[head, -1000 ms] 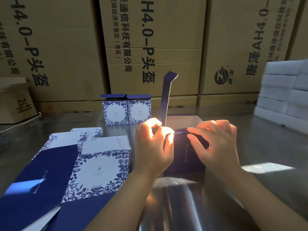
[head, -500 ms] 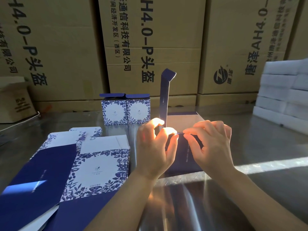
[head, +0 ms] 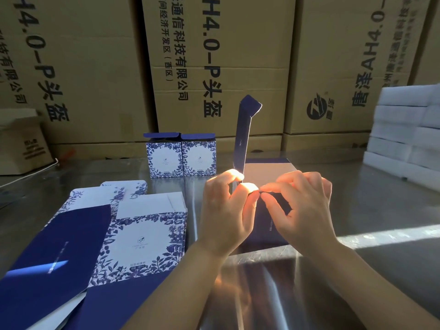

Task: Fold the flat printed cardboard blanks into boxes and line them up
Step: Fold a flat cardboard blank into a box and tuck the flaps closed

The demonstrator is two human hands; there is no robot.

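A dark blue half-folded box stands on the metal table in front of me, its lid flap sticking straight up. My left hand pinches the box's near top edge with thumb and fingers. My right hand pinches the same edge from the right, fingertips almost meeting the left ones. Two finished blue-and-white floral boxes stand side by side behind. A pile of flat printed blanks lies to the left.
Large brown shipping cartons wall off the back of the table. A stack of white foam pieces sits at the right. A small brown carton stands at the far left. A band of sunlight crosses the table.
Both hands have drawn closer together on the box's top edge, with the fingertips now nearly touching. The upright flap and the box have barely shifted.
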